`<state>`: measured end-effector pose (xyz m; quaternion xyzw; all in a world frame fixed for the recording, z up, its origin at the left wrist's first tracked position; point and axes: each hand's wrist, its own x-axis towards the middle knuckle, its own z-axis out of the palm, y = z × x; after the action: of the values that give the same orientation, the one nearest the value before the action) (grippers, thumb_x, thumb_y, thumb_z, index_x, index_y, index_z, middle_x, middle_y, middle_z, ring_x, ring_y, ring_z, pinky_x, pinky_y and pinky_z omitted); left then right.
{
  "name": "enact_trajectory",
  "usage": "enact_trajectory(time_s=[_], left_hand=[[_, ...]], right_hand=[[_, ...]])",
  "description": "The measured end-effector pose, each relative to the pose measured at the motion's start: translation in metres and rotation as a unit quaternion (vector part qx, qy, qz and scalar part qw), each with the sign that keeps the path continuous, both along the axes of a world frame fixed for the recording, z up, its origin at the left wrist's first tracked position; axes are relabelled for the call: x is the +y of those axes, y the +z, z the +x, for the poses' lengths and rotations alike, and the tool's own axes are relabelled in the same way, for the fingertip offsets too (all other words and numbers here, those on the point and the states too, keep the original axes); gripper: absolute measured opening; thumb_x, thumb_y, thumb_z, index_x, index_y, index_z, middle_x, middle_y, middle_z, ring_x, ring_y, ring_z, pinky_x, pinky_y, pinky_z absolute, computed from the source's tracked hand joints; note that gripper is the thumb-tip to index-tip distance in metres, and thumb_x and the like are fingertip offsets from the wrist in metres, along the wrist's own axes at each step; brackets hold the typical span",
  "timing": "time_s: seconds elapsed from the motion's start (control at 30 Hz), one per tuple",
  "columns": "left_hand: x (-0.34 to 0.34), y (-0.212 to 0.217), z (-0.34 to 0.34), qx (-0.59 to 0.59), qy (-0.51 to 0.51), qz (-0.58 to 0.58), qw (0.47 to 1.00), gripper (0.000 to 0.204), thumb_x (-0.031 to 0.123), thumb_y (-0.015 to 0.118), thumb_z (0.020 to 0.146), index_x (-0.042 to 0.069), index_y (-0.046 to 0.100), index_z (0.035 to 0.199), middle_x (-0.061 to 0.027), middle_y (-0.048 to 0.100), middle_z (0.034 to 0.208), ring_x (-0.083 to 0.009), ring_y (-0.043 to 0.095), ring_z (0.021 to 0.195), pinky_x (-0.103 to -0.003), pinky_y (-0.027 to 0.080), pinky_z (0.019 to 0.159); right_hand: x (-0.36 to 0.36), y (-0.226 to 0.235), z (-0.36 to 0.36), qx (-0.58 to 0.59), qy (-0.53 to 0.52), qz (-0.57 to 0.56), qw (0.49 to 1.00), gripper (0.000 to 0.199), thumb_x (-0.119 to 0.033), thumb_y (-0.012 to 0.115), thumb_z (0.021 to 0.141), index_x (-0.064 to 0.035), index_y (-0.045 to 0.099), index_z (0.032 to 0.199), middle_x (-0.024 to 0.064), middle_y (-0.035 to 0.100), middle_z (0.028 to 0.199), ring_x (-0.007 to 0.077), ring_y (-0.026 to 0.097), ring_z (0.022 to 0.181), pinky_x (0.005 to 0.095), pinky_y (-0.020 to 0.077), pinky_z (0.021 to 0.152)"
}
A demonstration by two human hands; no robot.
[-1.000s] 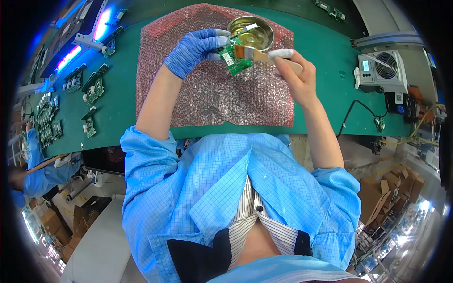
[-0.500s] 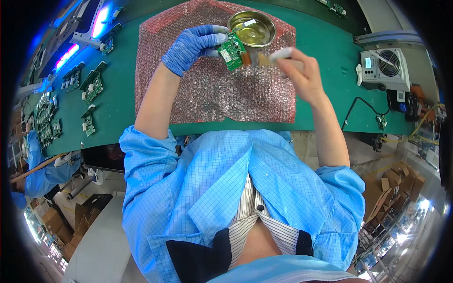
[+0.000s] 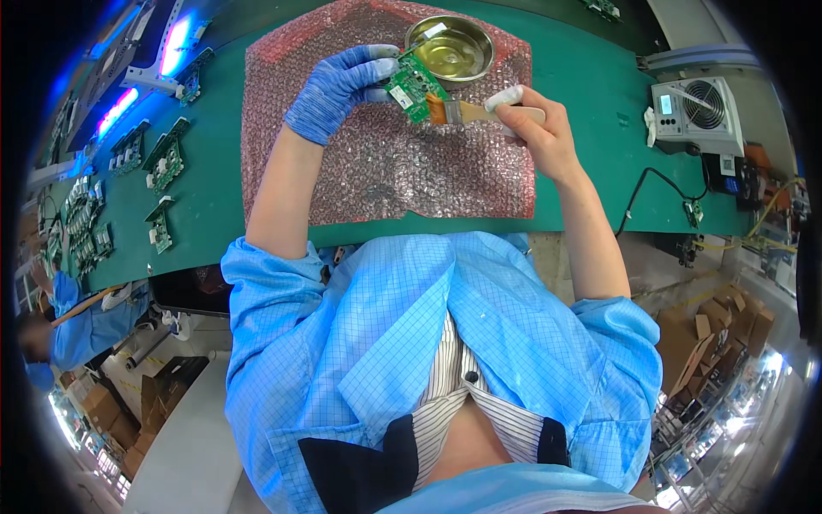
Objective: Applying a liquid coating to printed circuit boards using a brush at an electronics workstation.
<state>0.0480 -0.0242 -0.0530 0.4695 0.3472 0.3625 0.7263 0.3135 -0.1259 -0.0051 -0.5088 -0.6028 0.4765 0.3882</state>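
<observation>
- One green circuit board (image 3: 413,91), raised above the bench, just off the near-left side of the metal bowl (image 3: 485,62); long axis slanting from upper left down to lower right.
- Clamped on the upper-left end of that board, between thumb and fingers: left hand (image 3: 341,90), in a blue-grey glove, left of the bowl and the nearer hand to the board.
- One flat brush (image 3: 455,111), near side of the bowl, long axis running nearly straight across; bristles leftward, over the board's lower-right edge and apparently touching.
- Closed around the brush handle: right hand (image 3: 548,137), bare but for white covering on a finger, right and nearer side of the bowl.
- One bowl, with yellowish liquid inside; one white-ended strip (image 3: 435,31) across its left rim, link to the board unclear.
- Beneath the bowl, spreading toward the wearer: one sheet of bubble wrap (image 3: 385,176) on one green bench (image 3: 591,176).
- Well left of the bowl: several more boards (image 3: 169,156), some too overlapped to count.
- Well right: one white fan unit (image 3: 700,117).
</observation>
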Motion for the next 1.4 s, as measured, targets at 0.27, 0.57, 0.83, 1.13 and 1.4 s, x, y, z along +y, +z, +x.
enact_trajectory(time_s=[0.27, 0.57, 0.83, 1.13, 1.4], left_hand=[[-0.001, 0.002, 0.005, -0.053, 0.084, -0.006, 0.995, 0.033, 0.014, 0.065, 0.080, 0.002, 0.057, 0.110, -0.0055, 0.063, 0.095, -0.0139, 0.062, 0.082, -0.025, 0.056, 0.068], [-0.002, 0.004, 0.014, -0.051, 0.142, 0.003, 0.989, 0.031, 0.012, 0.063, 0.081, 0.001, 0.056, 0.109, -0.0087, 0.062, 0.096, -0.0163, 0.063, 0.084, -0.026, 0.056, 0.068], [0.014, -0.002, 0.014, -0.080, 0.181, -0.018, 0.980, 0.028, 0.011, 0.067, 0.078, 0.003, 0.059, 0.104, -0.0086, 0.063, 0.092, -0.0162, 0.063, 0.081, -0.025, 0.056, 0.066], [0.132, -0.020, -0.032, -0.072, 0.366, 0.017, 0.928, 0.017, 0.009, 0.068, 0.076, 0.001, 0.061, 0.089, -0.0101, 0.062, 0.087, -0.0189, 0.062, 0.076, -0.030, 0.057, 0.058], [0.227, -0.069, -0.125, 0.478, 0.391, 0.188, 0.764, 0.015, 0.015, 0.069, 0.072, 0.006, 0.063, 0.083, -0.0109, 0.062, 0.083, -0.0230, 0.059, 0.069, -0.035, 0.050, 0.055]], right_hand=[[-0.001, -0.011, -0.022, 0.065, -0.147, 0.060, 0.985, 0.016, -0.016, 0.058, 0.083, -0.0015, 0.062, 0.089, 0.0001, 0.058, 0.068, 0.0051, 0.054, 0.056, 0.0191, 0.0429, 0.048], [0.005, -0.008, -0.032, 0.104, -0.215, 0.057, 0.969, 0.015, -0.016, 0.057, 0.084, -0.0015, 0.061, 0.086, 0.0008, 0.056, 0.063, 0.0046, 0.052, 0.052, 0.0185, 0.0422, 0.046], [0.004, -0.011, -0.045, 0.090, -0.171, -0.007, 0.981, 0.015, -0.016, 0.056, 0.084, -0.0013, 0.060, 0.084, 0.0004, 0.056, 0.061, 0.0051, 0.051, 0.051, 0.0203, 0.0414, 0.045], [0.008, -0.018, -0.035, 0.122, -0.265, 0.032, 0.956, 0.011, -0.012, 0.056, 0.086, -0.0021, 0.060, 0.090, -0.0006, 0.054, 0.064, 0.0036, 0.048, 0.049, 0.0168, 0.0392, 0.042], [0.015, -0.037, -0.016, 0.145, -0.330, 0.018, 0.932, 0.010, -0.011, 0.054, 0.087, -0.0035, 0.058, 0.092, -0.0011, 0.053, 0.061, 0.0041, 0.048, 0.047, 0.0163, 0.0365, 0.040]])
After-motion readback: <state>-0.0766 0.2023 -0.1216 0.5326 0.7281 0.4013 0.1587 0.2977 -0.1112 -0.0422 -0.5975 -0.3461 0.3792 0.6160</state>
